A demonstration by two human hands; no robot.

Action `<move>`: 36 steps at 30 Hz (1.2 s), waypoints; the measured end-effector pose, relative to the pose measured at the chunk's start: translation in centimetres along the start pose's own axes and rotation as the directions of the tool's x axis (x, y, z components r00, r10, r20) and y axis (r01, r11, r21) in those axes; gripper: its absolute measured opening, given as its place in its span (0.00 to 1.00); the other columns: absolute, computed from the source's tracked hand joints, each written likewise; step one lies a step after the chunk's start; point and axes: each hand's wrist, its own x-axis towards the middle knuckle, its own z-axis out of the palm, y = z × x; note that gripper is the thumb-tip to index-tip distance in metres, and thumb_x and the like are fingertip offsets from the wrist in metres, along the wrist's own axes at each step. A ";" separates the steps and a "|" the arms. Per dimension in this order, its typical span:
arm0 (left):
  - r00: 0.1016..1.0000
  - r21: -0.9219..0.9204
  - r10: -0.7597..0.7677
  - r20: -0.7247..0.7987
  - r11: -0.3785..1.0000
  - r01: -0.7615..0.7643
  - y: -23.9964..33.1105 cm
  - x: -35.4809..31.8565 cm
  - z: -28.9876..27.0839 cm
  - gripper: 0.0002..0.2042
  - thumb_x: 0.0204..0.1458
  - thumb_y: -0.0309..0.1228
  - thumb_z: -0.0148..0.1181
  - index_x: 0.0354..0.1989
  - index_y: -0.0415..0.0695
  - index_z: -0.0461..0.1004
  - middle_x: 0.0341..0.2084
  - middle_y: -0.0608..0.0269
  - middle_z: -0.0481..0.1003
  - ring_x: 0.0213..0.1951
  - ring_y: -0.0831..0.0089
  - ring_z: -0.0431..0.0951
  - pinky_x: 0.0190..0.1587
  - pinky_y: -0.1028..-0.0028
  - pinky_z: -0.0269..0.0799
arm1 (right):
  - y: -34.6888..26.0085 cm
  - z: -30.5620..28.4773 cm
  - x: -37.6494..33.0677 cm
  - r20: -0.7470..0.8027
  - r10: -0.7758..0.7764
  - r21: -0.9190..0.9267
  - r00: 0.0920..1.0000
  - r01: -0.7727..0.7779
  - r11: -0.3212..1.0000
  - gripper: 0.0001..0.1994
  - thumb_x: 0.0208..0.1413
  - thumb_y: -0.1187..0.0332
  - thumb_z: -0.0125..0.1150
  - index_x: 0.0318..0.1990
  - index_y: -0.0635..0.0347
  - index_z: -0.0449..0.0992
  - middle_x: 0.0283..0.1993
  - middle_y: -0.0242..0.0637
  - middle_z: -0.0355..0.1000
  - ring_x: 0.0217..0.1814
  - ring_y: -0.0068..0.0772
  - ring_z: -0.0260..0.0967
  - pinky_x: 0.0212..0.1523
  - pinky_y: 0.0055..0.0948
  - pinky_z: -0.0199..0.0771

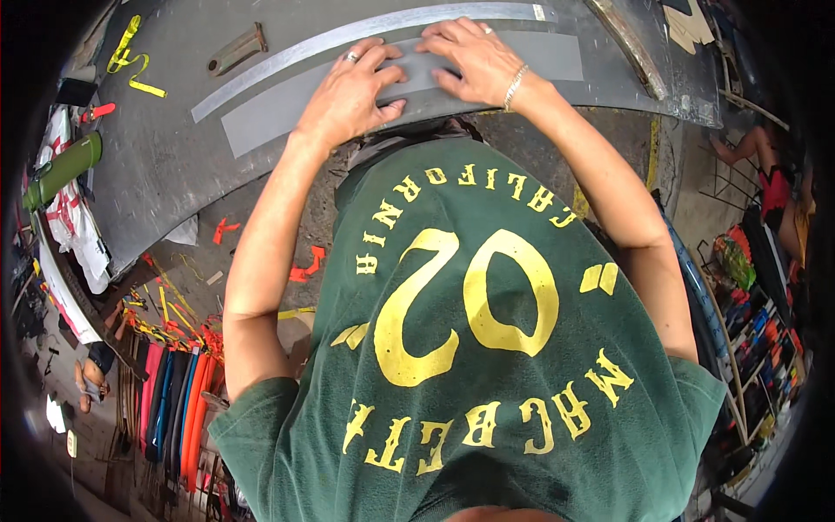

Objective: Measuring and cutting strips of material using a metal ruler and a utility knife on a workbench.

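Note:
A long silver metal straightedge (287,63) lies across the dark worktable (156,165). Along its near side rests a flat grey strip of sheet material (270,117). My left hand (352,91), with a ring on one finger, lies over the grey strip with its fingers spread and bent, the fingertips close to the straightedge. My right hand (474,56), with a bracelet at the wrist, is over the strip farther right, fingers apart, its fingertips at the straightedge. Neither hand grips anything. The part of the strip under the hands is hidden.
Beyond the straightedge lies a worn elongated tool (237,50). A yellow strap (126,56) is at the far left, a long worn bar (628,48) at the right. Pale gloves (689,26) sit near the far right edge. A green roll (65,170) stands beside the table's left edge.

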 end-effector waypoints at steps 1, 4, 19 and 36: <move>0.999 0.005 0.032 0.032 0.999 -0.032 -0.2 0.4 0.0 0.16 0.51 0.37 0.70 0.47 0.47 0.78 0.60 0.64 0.70 0.67 0.55 0.65 0.68 0.56 0.66 | 0.6 0.6 0.2 0.021 0.011 -0.016 1.000 -0.010 1.000 0.16 0.58 0.63 0.67 0.54 0.49 0.79 0.58 0.35 0.73 0.64 0.46 0.66 0.65 0.45 0.66; 0.997 -0.002 0.058 0.049 0.998 -0.058 -0.5 0.6 0.2 0.16 0.49 0.36 0.70 0.45 0.46 0.77 0.58 0.64 0.71 0.66 0.55 0.66 0.67 0.56 0.67 | 0.6 0.5 1.5 -0.023 0.094 0.091 0.995 -0.092 0.992 0.13 0.61 0.66 0.61 0.51 0.61 0.78 0.50 0.48 0.74 0.58 0.54 0.69 0.62 0.47 0.69; 0.996 0.055 0.086 -0.008 0.995 -0.085 -0.6 0.3 1.4 0.15 0.49 0.34 0.69 0.46 0.49 0.77 0.52 0.67 0.73 0.65 0.55 0.67 0.66 0.56 0.69 | 0.3 0.9 2.3 0.100 0.186 0.119 0.977 -0.198 0.973 0.16 0.56 0.67 0.62 0.52 0.57 0.81 0.52 0.45 0.72 0.62 0.51 0.65 0.65 0.49 0.64; 0.998 -0.094 0.056 0.014 0.994 -0.055 -0.8 0.8 0.5 0.15 0.48 0.34 0.70 0.44 0.46 0.77 0.52 0.60 0.72 0.63 0.54 0.67 0.65 0.55 0.68 | 2.2 1.9 2.0 0.017 0.111 0.111 0.994 -0.112 0.988 0.16 0.57 0.66 0.66 0.53 0.51 0.80 0.51 0.38 0.74 0.61 0.47 0.67 0.64 0.45 0.67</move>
